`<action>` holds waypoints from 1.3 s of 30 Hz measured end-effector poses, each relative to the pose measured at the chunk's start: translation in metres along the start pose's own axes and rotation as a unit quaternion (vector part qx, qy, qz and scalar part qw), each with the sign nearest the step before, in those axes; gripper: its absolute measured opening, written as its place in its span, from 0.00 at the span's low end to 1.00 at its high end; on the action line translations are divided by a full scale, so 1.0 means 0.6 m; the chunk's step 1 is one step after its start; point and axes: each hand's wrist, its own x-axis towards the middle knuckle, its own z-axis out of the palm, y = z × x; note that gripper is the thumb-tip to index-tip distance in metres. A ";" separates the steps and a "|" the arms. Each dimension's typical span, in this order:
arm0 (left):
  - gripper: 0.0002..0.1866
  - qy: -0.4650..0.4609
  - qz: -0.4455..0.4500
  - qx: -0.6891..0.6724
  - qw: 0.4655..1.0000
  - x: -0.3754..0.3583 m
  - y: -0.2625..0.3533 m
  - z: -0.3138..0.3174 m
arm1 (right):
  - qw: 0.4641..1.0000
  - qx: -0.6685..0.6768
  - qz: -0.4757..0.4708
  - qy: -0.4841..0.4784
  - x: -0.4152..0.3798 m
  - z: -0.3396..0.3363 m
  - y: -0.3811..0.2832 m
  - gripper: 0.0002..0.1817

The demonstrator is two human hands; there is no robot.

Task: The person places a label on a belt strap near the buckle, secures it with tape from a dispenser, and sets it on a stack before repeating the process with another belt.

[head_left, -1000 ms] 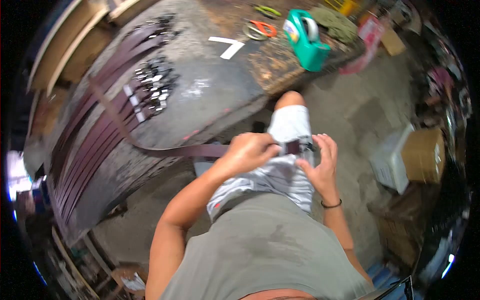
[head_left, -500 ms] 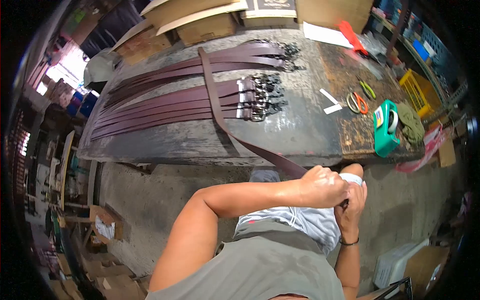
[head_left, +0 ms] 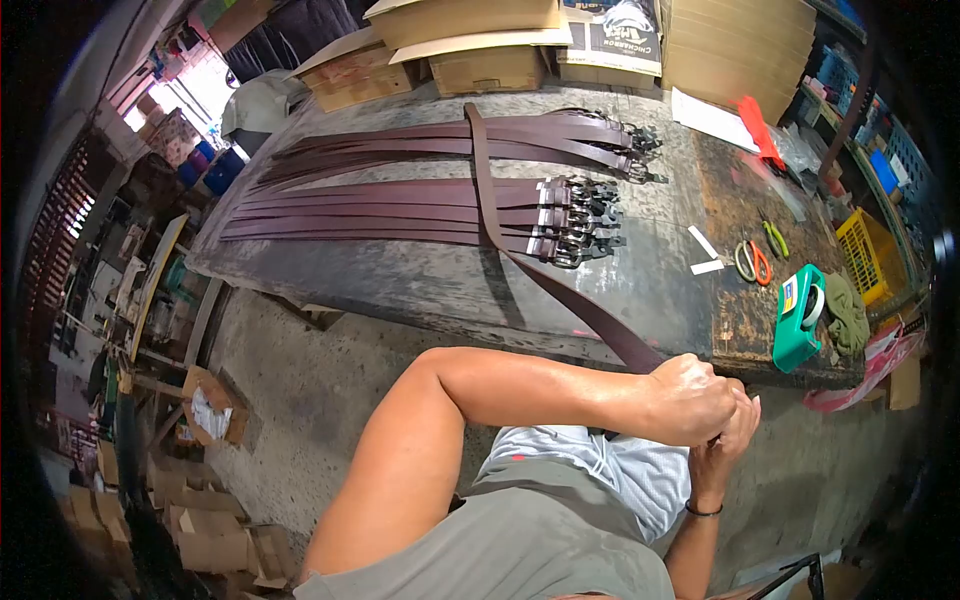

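Observation:
A brown leather belt [head_left: 585, 310] runs from my hands up over the table edge and across the other belts. My left hand [head_left: 692, 400] is closed around its near end, knuckles up. Pressed against it, my right hand [head_left: 735, 425] is closed too, with the belt's end hidden between the two hands. On the table lie two bundles of similar belts, a nearer one [head_left: 400, 214] with white tags by its metal buckles [head_left: 580, 222] and a farther one [head_left: 400, 142]. The held belt crosses over both.
Right of the belts are white paper strips [head_left: 703, 242], orange-handled scissors [head_left: 752, 262], green-handled cutters [head_left: 775, 238] and a green tape dispenser [head_left: 797, 318] beside a crumpled olive cloth [head_left: 848, 315]. Cardboard boxes [head_left: 488, 68] line the table's back. A yellow crate [head_left: 862, 255] stands at right.
The view has shifted, so the table and belts appear farther right. Both hands also appear farther right and slightly lower, still closed together on the belt's end.

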 end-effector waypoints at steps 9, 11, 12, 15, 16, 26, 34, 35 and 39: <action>0.07 -0.026 -0.003 0.022 0.999 0.002 0.004 -0.019 | 1.000 -0.017 0.006 -0.005 0.006 -0.013 -0.011 0.12; 0.08 -0.011 -0.009 0.014 1.000 0.002 0.003 -0.012 | 1.000 -0.026 0.009 -0.008 0.007 -0.017 -0.008 0.12; 0.10 0.004 -0.018 0.004 1.000 0.002 0.003 -0.009 | 0.999 -0.029 0.006 -0.016 0.004 -0.015 -0.004 0.11; 0.13 -0.035 0.003 0.030 0.999 0.006 -0.014 -0.009 | 1.000 -0.014 -0.015 -0.006 0.007 -0.017 0.002 0.10; 0.14 -0.049 -0.008 0.031 0.998 0.011 -0.017 -0.018 | 1.000 -0.020 -0.009 0.000 0.008 -0.017 0.005 0.14; 0.23 -0.005 0.049 -0.019 0.999 0.011 -0.093 -0.020 | 0.992 0.070 0.034 -0.102 0.017 -0.085 0.031 0.26; 0.28 0.031 0.130 0.050 0.990 0.033 -0.082 0.023 | 0.988 0.089 0.035 -0.120 0.037 -0.122 0.048 0.21; 0.26 0.080 0.174 0.043 0.981 0.035 -0.080 0.036 | 0.986 0.107 0.056 -0.119 0.039 -0.124 0.049 0.20; 0.18 0.080 0.154 0.000 0.985 0.043 -0.078 0.077 | 0.959 0.135 0.093 -0.232 0.048 -0.129 0.071 0.15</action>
